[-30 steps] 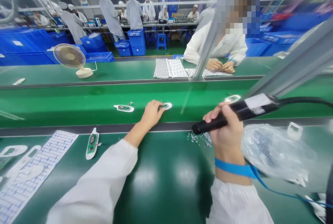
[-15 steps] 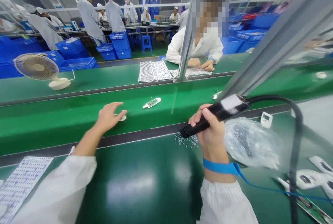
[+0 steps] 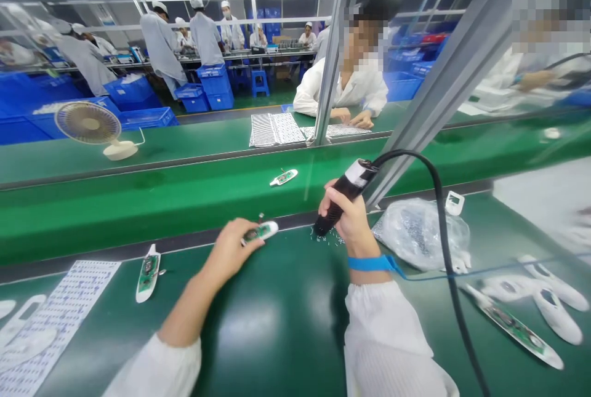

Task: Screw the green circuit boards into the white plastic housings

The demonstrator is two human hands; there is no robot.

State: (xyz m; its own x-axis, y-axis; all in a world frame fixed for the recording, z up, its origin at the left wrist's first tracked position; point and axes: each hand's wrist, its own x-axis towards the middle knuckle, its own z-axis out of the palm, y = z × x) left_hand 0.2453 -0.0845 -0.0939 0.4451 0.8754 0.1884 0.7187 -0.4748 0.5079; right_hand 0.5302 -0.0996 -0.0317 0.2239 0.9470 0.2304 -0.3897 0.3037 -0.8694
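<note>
My left hand [image 3: 231, 250] grips a white plastic casing half with a green circuit board [image 3: 268, 230] between thumb and fingers, just over the near edge of the belt. My right hand [image 3: 354, 224] is wrapped round a black electric screwdriver [image 3: 347, 191], its cable trailing off to the right. The screwdriver's lower end points down at a scatter of tiny screws [image 3: 336, 238] on the bench. A similar casing with a board [image 3: 148, 272] lies left of my left hand. Another casing with a board [image 3: 284, 178] rests on the green belt [image 3: 184, 200].
On the right lie a clear plastic bag [image 3: 415, 234], several white shells [image 3: 558, 317] and a long casing with a board [image 3: 517, 326]. A printed sheet [image 3: 78, 304] is at left. Metal posts [image 3: 329, 71] rise beyond the belt, where a co-worker [image 3: 341, 86] sits.
My left hand has come back from the belt toward me and to the right, now with a casing in it. The screwdriver has tilted steeper, its end lowered to the screws.
</note>
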